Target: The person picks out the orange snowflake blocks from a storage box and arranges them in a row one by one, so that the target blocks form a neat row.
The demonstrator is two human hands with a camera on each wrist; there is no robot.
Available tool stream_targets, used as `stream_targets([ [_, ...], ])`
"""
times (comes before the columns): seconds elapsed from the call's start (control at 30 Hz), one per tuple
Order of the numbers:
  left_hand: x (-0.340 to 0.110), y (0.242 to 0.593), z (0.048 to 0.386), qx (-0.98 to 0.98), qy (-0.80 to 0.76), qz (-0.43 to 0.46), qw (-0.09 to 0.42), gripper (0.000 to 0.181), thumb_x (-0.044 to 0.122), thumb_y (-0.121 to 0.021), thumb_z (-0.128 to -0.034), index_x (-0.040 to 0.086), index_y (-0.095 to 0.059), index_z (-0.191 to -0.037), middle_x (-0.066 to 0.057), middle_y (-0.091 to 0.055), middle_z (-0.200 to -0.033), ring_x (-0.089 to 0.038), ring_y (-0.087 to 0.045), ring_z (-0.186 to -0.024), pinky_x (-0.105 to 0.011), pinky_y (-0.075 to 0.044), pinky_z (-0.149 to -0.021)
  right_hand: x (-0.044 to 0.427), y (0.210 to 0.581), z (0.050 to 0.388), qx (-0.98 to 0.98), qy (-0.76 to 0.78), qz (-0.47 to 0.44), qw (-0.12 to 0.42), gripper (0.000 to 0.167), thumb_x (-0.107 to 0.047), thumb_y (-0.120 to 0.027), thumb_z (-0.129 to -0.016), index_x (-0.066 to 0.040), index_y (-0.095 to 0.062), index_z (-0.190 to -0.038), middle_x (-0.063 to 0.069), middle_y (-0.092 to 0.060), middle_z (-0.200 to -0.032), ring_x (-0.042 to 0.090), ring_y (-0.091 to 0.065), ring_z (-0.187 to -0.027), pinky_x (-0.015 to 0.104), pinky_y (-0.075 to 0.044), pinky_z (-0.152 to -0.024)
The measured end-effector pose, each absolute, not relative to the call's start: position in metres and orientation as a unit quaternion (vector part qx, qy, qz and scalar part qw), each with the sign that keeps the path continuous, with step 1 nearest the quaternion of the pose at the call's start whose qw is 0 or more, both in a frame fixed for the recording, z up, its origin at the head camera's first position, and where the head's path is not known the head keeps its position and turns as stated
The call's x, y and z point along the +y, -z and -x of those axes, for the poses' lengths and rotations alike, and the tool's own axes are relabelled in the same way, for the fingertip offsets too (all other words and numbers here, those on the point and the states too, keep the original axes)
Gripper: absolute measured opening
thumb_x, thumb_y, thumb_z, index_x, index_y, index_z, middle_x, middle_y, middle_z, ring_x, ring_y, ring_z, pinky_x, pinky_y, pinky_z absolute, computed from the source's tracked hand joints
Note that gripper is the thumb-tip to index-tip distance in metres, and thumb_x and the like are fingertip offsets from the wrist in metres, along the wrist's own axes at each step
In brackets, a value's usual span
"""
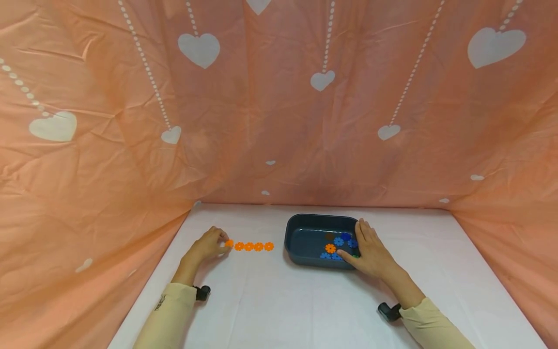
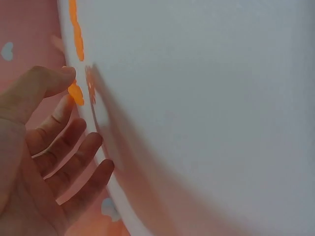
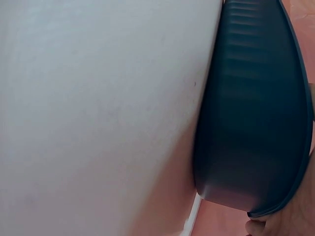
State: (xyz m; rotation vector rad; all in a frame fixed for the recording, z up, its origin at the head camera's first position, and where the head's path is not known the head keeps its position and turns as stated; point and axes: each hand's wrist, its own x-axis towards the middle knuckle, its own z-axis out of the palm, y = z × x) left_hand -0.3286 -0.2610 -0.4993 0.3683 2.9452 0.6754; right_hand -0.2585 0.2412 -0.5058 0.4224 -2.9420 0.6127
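Note:
My left hand pinches an orange flower-shaped piece between thumb and index finger, just above the cloth. Its other fingers are spread and slightly bent. The held piece is at the left end of a row of orange flower pieces on the white surface. At the right, my right hand holds the near right corner of a dark blue tray. The thumb reaches over the rim and the fingers lie along the right side. In the right wrist view, the tray's outer wall hides most of that hand.
Inside the tray lie several blue flower pieces, an orange one, a brown one and a partly covered green one. A white cloth covers the table. Behind it hangs a peach curtain with white hearts.

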Motion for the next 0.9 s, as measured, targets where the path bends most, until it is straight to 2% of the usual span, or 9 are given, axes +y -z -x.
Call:
stream_targets([
  [0.43, -0.2569, 0.5020, 0.3250, 0.973, -0.194, -0.125, 0.032, 0.023, 0.020, -0.085, -0.0899, 0.009, -0.071, -0.104, -0.015, -0.063, -0.115, -0.036, -0.058, -0.105, -0.056, -0.051, -0.090, 0.2417, 0.5066, 0.2584, -0.968, -0.204, -0.136, 0.051, 0.114, -0.067, -0.061, -0.100, 0.016, -0.014, -0.164, 0.035, -0.009, -0.173, 0.052, -0.010, -0.161, 0.065, -0.012, -0.128],
  [0.73, -0.2561, 0.5044, 0.3247, 0.973, -0.199, -0.115, 0.034, 0.022, 0.019, -0.084, -0.0908, 0.008, -0.072, -0.105, -0.019, -0.063, -0.124, -0.040, -0.058, -0.114, -0.059, -0.049, -0.099, 0.2432, 0.5088, 0.2593, -0.968, -0.203, -0.136, 0.049, 0.115, -0.068, -0.061, -0.100, 0.015, -0.014, -0.164, 0.035, -0.008, -0.173, 0.053, -0.010, -0.161, 0.066, -0.013, -0.128],
  [0.9, -0.2585, 0.5067, 0.3262, 0.972, -0.200, -0.117, 0.035, 0.023, 0.021, -0.084, -0.0908, 0.008, -0.072, -0.106, -0.020, -0.064, -0.124, -0.041, -0.059, -0.114, -0.060, -0.049, -0.099, 0.2428, 0.5089, 0.2599, -0.969, -0.201, -0.137, 0.049, 0.115, -0.068, -0.061, -0.099, 0.015, -0.015, -0.164, 0.035, -0.009, -0.173, 0.053, -0.011, -0.161, 0.066, -0.013, -0.128],
])
